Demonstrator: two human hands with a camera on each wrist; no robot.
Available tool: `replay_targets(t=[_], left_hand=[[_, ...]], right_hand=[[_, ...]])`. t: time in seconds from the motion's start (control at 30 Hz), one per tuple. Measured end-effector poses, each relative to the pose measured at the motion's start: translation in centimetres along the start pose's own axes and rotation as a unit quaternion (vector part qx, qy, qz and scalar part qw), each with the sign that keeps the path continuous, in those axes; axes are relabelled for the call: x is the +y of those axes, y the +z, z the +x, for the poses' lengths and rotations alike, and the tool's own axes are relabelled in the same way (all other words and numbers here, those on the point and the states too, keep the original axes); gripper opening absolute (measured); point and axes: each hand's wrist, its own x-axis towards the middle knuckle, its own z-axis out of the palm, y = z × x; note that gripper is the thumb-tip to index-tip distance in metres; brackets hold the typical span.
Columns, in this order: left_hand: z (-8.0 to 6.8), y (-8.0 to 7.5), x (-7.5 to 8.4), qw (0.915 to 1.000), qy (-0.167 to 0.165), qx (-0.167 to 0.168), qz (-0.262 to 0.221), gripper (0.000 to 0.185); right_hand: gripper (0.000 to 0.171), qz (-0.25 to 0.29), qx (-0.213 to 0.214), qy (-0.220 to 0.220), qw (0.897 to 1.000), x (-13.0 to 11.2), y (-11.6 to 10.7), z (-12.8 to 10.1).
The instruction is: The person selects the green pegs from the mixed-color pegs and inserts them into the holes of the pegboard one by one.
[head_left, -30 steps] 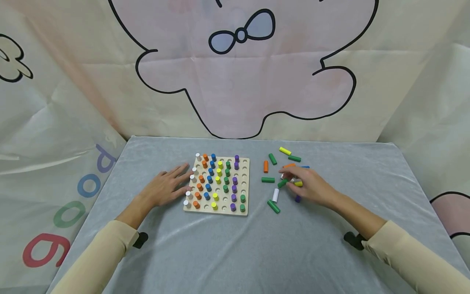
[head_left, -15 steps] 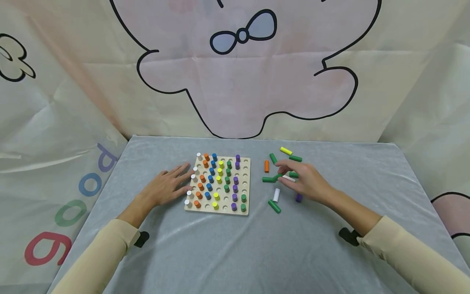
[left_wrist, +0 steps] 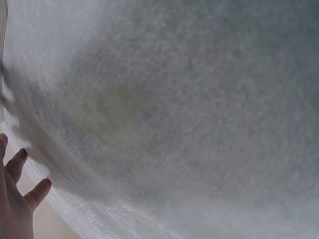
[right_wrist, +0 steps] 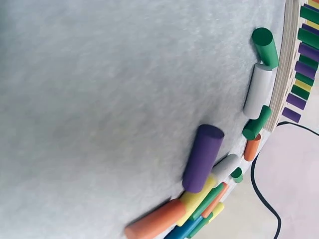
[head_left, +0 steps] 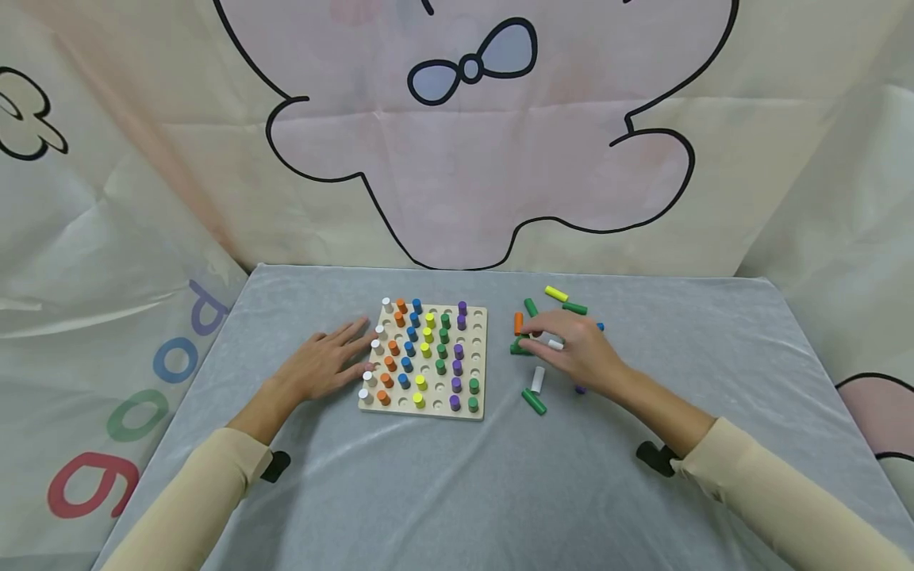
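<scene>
A pale wooden pegboard [head_left: 481, 349] lies on the table, with white, orange, blue, yellow, green and purple pegs standing in columns. Flat beside its left edge rests my left hand [head_left: 321, 365], fingers spread and touching the board. Right of the board, my right hand [head_left: 578, 349] pinches a green peg [head_left: 523, 344] between thumb and fingertips, low over another green peg that it partly covers. A white peg [head_left: 554, 344] shows under the palm. In the left wrist view a few left fingers [left_wrist: 37, 193] appear; the right wrist view does not show the hand.
Loose pegs lie around the right hand: a yellow peg [head_left: 556, 293] at the back, an orange peg [head_left: 518, 323], a white peg [head_left: 538, 378] and a green peg [head_left: 533, 401] nearer. A purple peg [right_wrist: 203, 158] lies on the grey cloth [right_wrist: 99, 99].
My right hand has picked up the green peg and carried it left toward the board, closer to the orange peg. The left hand has stayed in place.
</scene>
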Motion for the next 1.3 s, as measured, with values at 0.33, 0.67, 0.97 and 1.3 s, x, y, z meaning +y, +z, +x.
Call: replay_targets(t=[0.33,0.67,0.97,1.3], left_hand=[[0.0,0.1,0.0,1.0,-0.004,-0.007,0.0,0.068],[0.1,0.2,-0.1,1.0,-0.005,-0.002,-0.005,0.068],[0.1,0.3,-0.2,0.9999,-0.01,-0.007,0.001,0.068],[0.1,0.4,-0.2,0.9999,-0.009,-0.007,0.0,0.068]], right_hand=[[0.013,-0.017,-0.007,0.008,1.0,-0.4,1.2,1.1],[0.023,-0.019,-0.016,0.014,1.0,-0.6,2.8,1.5],[0.021,-0.011,-0.044,0.033,0.998,-0.8,4.4,1.8],[0.022,0.004,-0.069,0.063,0.996,-1.3,5.5,1.8]])
